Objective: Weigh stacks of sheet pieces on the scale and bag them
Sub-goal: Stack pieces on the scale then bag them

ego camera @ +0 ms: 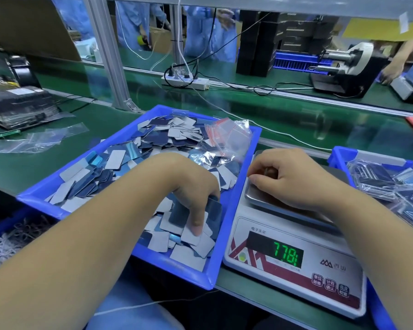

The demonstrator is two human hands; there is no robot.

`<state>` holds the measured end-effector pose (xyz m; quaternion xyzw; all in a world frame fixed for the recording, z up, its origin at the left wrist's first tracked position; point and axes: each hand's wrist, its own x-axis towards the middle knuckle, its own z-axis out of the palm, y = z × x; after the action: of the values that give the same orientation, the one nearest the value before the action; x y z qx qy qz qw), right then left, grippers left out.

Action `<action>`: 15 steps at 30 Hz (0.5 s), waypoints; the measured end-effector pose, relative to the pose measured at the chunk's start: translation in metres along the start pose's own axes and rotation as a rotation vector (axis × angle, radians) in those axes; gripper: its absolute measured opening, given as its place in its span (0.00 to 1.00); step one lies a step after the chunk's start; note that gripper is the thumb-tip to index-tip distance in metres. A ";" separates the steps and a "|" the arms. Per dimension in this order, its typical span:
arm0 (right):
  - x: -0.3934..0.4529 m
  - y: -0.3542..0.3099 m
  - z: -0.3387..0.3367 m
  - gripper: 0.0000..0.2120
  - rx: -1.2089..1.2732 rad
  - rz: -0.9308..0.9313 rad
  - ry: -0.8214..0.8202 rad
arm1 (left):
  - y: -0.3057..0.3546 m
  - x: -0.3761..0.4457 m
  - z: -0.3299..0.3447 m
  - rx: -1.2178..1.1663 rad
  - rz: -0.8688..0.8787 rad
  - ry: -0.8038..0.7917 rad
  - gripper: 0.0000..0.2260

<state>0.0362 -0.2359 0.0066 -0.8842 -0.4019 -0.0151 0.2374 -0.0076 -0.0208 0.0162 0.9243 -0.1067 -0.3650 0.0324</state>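
A blue tray [236, 210] in front of me holds a heap of loose grey and blue sheet pieces [153, 144] and a bundle of small clear zip bags [227, 136]. My left hand [191, 194] reaches into the tray's near right corner and grips a small upright stack of pieces [212, 210] between thumb and fingers. To the right stands a white scale [293, 263] with a steel pan [255, 198]; its green display reads 778. My right hand [293, 177] rests on the pan with fingers curled; what lies under them is hidden.
A second blue tray [341, 156] at the right holds filled clear bags [386, 182]. Empty clear bags [38, 139] lie on the green mat at the left. A bin of string scraps [10, 239] sits at lower left. A power strip [186, 82] and cables lie beyond.
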 end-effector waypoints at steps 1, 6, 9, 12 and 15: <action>0.000 0.000 0.000 0.03 -0.001 -0.001 -0.001 | -0.002 -0.001 0.000 -0.020 0.005 -0.008 0.12; 0.000 -0.002 0.000 0.03 -0.001 -0.033 0.034 | -0.014 -0.006 0.002 -0.142 0.063 -0.021 0.11; 0.000 -0.002 -0.004 0.05 0.031 -0.051 0.154 | -0.023 -0.009 -0.004 -0.188 0.072 0.055 0.11; 0.000 -0.003 -0.010 0.07 0.069 -0.043 0.249 | -0.034 -0.010 -0.013 -0.333 0.076 0.202 0.09; 0.000 -0.002 -0.017 0.07 0.086 -0.015 0.330 | -0.035 -0.007 -0.020 -0.492 0.099 0.322 0.10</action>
<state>0.0376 -0.2416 0.0225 -0.8557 -0.3643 -0.1447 0.3378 0.0068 0.0151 0.0303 0.9284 -0.0534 -0.2264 0.2898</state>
